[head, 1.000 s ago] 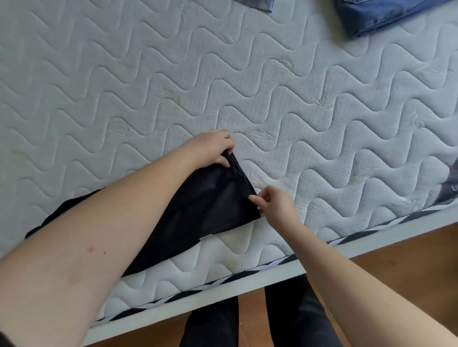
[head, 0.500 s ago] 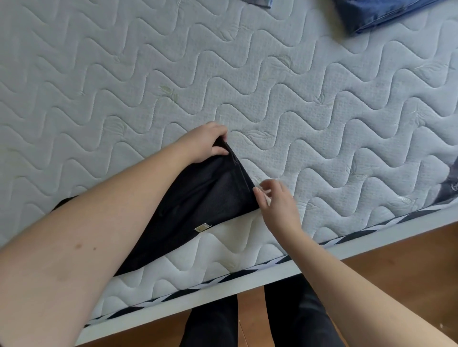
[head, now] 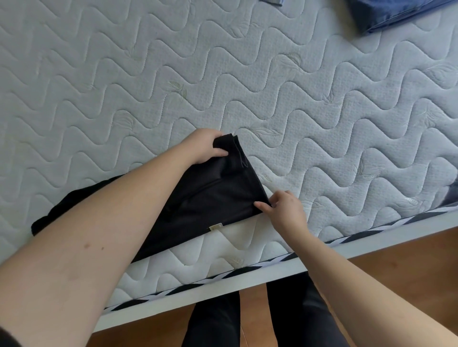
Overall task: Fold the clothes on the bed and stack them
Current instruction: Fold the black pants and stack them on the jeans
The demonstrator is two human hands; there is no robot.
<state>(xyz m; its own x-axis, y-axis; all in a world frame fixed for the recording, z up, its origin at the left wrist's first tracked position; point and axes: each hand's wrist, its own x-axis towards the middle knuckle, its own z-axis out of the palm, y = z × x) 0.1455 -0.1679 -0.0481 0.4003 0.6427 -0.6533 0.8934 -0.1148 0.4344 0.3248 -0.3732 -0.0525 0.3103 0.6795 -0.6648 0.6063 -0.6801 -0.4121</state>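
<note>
Both hands [head: 285, 210] pinching black garment [head: 210, 198] corners on mattress [head: 322, 111]; small pale hem label [head: 216, 226], writing unreadable.

A white mattress [head: 272, 81] quilted in a wave pattern, with a black-and-white striped band along its near edge, rests on a pale bed frame [head: 371, 244] above a brown wooden floor [head: 409, 267]. A black garment [head: 210, 203] lies at the near edge, partly draped over the side. Folded blue clothes [head: 389, 12] lie at the far right; a grey item [head: 272, 2] shows at the far edge.
</note>
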